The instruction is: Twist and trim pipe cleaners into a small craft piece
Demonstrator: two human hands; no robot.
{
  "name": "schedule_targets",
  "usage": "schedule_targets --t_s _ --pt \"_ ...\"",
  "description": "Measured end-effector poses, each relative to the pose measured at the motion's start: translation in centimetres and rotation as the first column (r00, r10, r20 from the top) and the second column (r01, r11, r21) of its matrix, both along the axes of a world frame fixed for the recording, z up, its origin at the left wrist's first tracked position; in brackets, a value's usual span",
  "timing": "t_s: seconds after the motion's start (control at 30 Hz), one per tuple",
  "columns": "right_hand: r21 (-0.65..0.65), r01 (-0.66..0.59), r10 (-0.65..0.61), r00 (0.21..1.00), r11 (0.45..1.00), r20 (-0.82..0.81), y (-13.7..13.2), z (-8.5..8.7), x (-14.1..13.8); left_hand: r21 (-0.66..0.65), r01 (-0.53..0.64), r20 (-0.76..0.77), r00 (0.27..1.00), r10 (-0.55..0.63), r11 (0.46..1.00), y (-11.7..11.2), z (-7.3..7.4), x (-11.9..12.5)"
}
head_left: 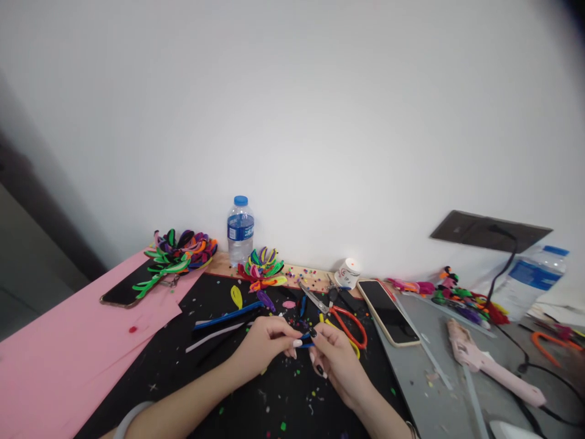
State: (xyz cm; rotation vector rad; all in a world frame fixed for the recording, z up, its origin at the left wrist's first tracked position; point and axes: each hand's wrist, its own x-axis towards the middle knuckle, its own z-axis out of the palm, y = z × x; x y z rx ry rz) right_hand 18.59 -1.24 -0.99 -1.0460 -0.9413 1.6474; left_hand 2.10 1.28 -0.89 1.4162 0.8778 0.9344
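Between my two hands, over the black mat (256, 402), is a short blue pipe cleaner (307, 341). My left hand (273, 342) pinches one end of it, and my right hand (333, 350) grips the other end, with the fingertips almost meeting. Long blue pipe cleaners (223, 318) and a white pipe cleaner (214, 336) lie left of my left hand. Scissors with orange handles (350, 326) rest just beyond my right hand, beside a yellow loop (355, 347). Small looped pieces, yellow (236, 297) and purple (265, 300), sit farther back.
Against the wall stand a water bottle (241, 235), bundles of colourful pipe cleaner loops (183, 253) and a paper cup (347, 273). A dark phone (130, 286) lies on pink paper (50, 366). Rightward are a white-cased phone (388, 314), a pink glue gun (493, 369) and its black cable (507, 341).
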Motion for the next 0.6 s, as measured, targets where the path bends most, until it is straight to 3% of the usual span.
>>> schedule_targets --t_s 0.2,0.37,0.47,0.6 --pt "-0.026 0.013 -0.015 0.996 1.0 -0.089 -0.1 0.2 -0.1 -0.151 0.019 0.072 0.997 -0.009 0.988 -0.2 0.4 0.1" --pt "0.079 -0.008 0.01 0.999 0.997 -0.033 0.1 0.4 0.3 -0.339 0.138 0.177 0.981 -0.081 0.931 -0.5 0.7 -0.4" --pt "0.166 -0.03 0.013 0.995 0.986 0.101 0.3 0.4 0.9 -0.471 0.322 0.29 0.936 -0.201 0.821 -0.5 1.0 -0.8" --pt "0.205 -0.166 0.125 0.972 0.965 0.197 0.0 0.6 1.1 -0.582 0.586 0.349 0.806 -0.478 0.564 -0.6 1.0 -1.2"
